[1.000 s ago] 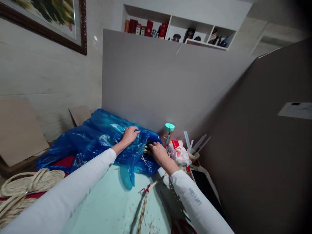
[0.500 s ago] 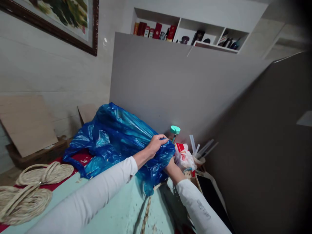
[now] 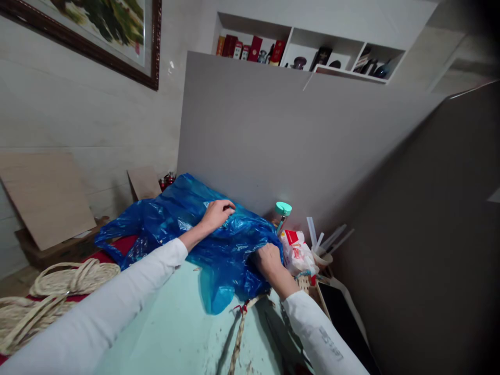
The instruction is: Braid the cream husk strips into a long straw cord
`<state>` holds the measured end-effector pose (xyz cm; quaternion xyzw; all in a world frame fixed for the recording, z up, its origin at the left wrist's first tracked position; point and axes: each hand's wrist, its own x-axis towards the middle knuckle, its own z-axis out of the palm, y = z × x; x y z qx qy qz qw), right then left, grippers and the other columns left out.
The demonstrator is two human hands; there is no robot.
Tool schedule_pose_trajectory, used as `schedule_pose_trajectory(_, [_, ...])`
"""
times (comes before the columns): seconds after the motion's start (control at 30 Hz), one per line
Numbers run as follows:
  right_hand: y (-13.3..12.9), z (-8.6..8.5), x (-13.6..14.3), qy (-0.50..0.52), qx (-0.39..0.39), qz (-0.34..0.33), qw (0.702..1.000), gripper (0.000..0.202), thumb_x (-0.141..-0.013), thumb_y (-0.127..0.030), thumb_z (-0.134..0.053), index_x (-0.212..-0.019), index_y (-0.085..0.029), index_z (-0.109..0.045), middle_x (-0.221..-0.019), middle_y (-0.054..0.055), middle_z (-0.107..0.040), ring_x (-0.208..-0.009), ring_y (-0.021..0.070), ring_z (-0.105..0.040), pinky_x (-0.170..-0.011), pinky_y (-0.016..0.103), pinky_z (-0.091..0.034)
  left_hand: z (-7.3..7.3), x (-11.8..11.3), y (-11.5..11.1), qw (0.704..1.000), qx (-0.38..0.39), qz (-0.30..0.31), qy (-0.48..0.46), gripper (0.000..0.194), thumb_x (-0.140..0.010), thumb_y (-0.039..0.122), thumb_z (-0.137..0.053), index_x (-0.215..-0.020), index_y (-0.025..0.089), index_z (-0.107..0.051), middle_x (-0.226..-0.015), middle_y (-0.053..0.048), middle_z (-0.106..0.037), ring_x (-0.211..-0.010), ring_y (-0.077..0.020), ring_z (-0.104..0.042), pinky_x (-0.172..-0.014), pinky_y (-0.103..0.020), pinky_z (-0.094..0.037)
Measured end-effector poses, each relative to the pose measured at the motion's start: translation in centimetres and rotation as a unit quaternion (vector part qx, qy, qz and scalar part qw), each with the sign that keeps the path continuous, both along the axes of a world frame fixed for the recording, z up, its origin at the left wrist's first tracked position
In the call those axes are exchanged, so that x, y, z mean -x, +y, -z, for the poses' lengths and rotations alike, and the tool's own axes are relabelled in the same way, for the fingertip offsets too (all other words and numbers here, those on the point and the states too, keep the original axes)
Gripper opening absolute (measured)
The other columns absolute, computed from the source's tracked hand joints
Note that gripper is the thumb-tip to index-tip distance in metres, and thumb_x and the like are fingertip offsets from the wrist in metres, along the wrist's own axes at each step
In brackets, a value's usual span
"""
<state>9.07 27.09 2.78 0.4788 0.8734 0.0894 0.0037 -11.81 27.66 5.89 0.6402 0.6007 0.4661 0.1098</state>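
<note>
Steady the blue bag (image 3: 172,208)

It sprawls across mid-frame. Left hand (image 3: 216,214), centre, fingers curled, grip unclear: best used as anchor. Right hand (image 3: 269,259), right of centre, fingers hidden in plastic, cannot tell: move gently.

I count one left hand (image 3: 216,214), one right hand (image 3: 269,260) (two in all), one bag (image 3: 230,250), two rope coils (image 3: 84,276) toward eight o'clock, one braid (image 3: 239,336) at six, two boards (image 3: 45,198) at nine, one painting (image 3: 107,32) at ten, one jar (image 3: 283,209) at four and three bays (image 3: 338,42) at one.
</note>
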Motion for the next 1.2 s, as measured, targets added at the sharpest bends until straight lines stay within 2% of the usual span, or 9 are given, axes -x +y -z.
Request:
schedule_pose_trajectory(0.17, [-1.1,-0.6,-0.5,-0.021,0.001,-0.020,1.000,0.030,-0.088,-0.015,-0.044,-0.112,-0.015,-0.062,-0.104,0.017,-0.068,-0.095,0.0255,-0.066,-0.078,0.033,-0.047,-1.9,3.3,1.3,0.989,0.010,-0.051,0.140,0.035,-0.083,0.020,-0.048,-0.115,0.016,-0.064,-0.122,-0.012,-0.062,-0.120,-0.0247,-0.049,-0.105,-0.036,-0.032])
schedule_pose_trajectory(0.3, [-2.0,-1.3,-0.3,-0.036,-0.007,-0.032,0.999,0.028,-0.082,-0.007,-0.045,-0.101,-0.013,-0.065,-0.093,0.016,-0.069,-0.092,0.0246,-0.065,-0.080,0.033,-0.046,-1.2,5.3,3.7,0.962,0.102,-0.026,0.250,0.063,-0.068,0.016,-0.065,-0.130,0.017,-0.053,-0.139,-0.018,-0.047,-0.132,-0.0341,-0.035,-0.107,-0.053,-0.024])
schedule_pose_trajectory(0.4, [-2.3,-2.4,-0.7,-0.042,-0.017,-0.038,0.998,0.021,-0.080,-0.007,-0.048,-0.089,-0.012,-0.066,-0.088,0.018,-0.067,-0.088,0.0254,-0.064,-0.077,0.032,-0.045,-0.5,5.8,5.2,0.936,0.171,-0.003,0.309,0.067,-0.066,0.017,-0.066,-0.131,0.025,-0.052,-0.141,-0.018,-0.045,-0.132,-0.0384,-0.036,-0.102,-0.067,-0.017])
schedule_pose_trajectory(0.47, [-2.2,-3.3,-1.3,-0.041,-0.028,-0.041,0.998,0.020,-0.081,-0.007,-0.048,-0.090,-0.011,-0.065,-0.091,0.019,-0.066,-0.093,0.0260,-0.062,-0.080,0.033,-0.044,-0.3,5.8,5.9,0.921,0.190,0.014,0.340,0.067,-0.068,0.018,-0.063,-0.132,0.031,-0.050,-0.143,-0.015,-0.044,-0.132,-0.0373,-0.035,-0.101,-0.069,-0.014])
schedule_pose_trajectory(0.6, [-1.4,-4.1,-2.6,-0.039,-0.050,-0.046,0.997,0.026,-0.079,-0.003,-0.046,-0.095,-0.011,-0.064,-0.096,0.018,-0.064,-0.096,0.0245,-0.059,-0.081,0.030,-0.042,-0.2,5.2,6.7,0.902,0.183,0.060,0.387,0.069,-0.070,0.021,-0.061,-0.136,0.034,-0.045,-0.146,-0.012,-0.041,-0.133,-0.0340,-0.035,-0.104,-0.065,-0.011])
schedule_pose_trajectory(0.73, [-0.6,-3.4,-3.3,-0.041,-0.043,-0.033,0.998,0.023,-0.076,0.000,-0.046,-0.083,-0.011,-0.064,-0.088,0.016,-0.065,-0.087,0.0220,-0.060,-0.076,0.028,-0.041,0.5,3.8,7.2,0.893,0.160,0.104,0.407,0.071,-0.071,0.023,-0.061,-0.138,0.034,-0.042,-0.143,-0.011,-0.044,-0.128,-0.0314,-0.041,-0.106,-0.061,-0.013])
schedule_pose_trajectory(0.83, [0.1,-3.5,-3.3,-0.035,-0.039,-0.030,0.998,0.022,-0.075,0.000,-0.045,-0.080,-0.010,-0.064,-0.086,0.016,-0.064,-0.084,0.0211,-0.060,-0.072,0.027,-0.041,1.1,2.7,7.5,0.893,0.143,0.116,0.411,0.068,-0.068,0.017,-0.060,-0.133,0.030,-0.048,-0.136,-0.012,-0.052,-0.124,-0.0301,-0.046,-0.106,-0.056,-0.021])
schedule_pose_trajectory(1.0, [1.9,-5.1,-1.8,-0.009,-0.031,-0.067,0.997,0.029,-0.077,0.000,-0.043,-0.096,-0.011,-0.061,-0.096,0.012,-0.064,-0.087,0.0172,-0.060,-0.075,0.024,-0.041,1.1,2.3,7.5,0.907,0.102,0.116,0.391,0.046,-0.063,0.008,-0.055,-0.105,0.021,-0.066,-0.111,-0.012,-0.066,-0.109,-0.0271,-0.056,-0.096,-0.038,-0.039])
schedule_pose_trajectory(1.2, [2.7,-5.1,0.8,0.014,-0.022,-0.086,0.996,0.020,-0.081,-0.010,-0.047,-0.093,-0.010,-0.063,-0.097,0.016,-0.066,-0.091,0.0210,-0.061,-0.080,0.027,-0.043,-0.6,4.0,7.4,0.938,0.023,0.132,0.319,0.043,-0.058,0.004,-0.043,-0.090,0.019,-0.068,-0.100,-0.008,-0.069,-0.100,-0.0231,-0.059,-0.090,-0.030,-0.041])
